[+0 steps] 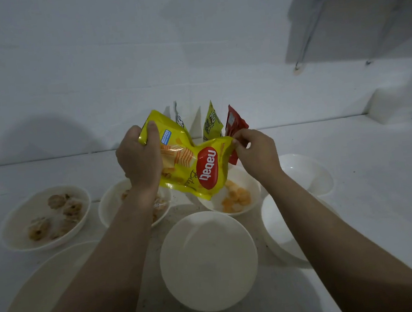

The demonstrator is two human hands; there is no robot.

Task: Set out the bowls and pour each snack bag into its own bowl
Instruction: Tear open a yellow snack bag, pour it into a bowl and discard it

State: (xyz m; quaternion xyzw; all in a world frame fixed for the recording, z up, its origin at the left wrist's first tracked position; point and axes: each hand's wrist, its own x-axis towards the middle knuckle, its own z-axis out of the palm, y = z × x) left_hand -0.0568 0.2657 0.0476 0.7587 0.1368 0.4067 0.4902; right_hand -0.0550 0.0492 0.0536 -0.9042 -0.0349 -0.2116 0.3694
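Tipping the yellow snack bag over its bowl with both my hands.

Nearest my edge of the table (355, 164) sit 2 bowls with nothing in them, one (208, 260) in front of me and one (282, 229) just to its right. Above the bowl of orange snacks (235, 198) I hold the yellow snack bag (187, 163) tilted, clear of the rim. It looks light, crinkly and slick, a soft foil that buckles, so I judge the sealed corners the surest holds. My left hand (140, 159) wraps the bag's upper end, fingers and thumb curled round it. My right hand (257, 152) pinches the opposite corner between thumb and fingertips. Left of that bowl, 2 more bowls (45, 217) (133, 205) hold snacks. Toward the table's far edge, 3 unpoured bags stand against the wall: a green bag (212, 121), a red bag (237, 124) and a third mostly hidden.
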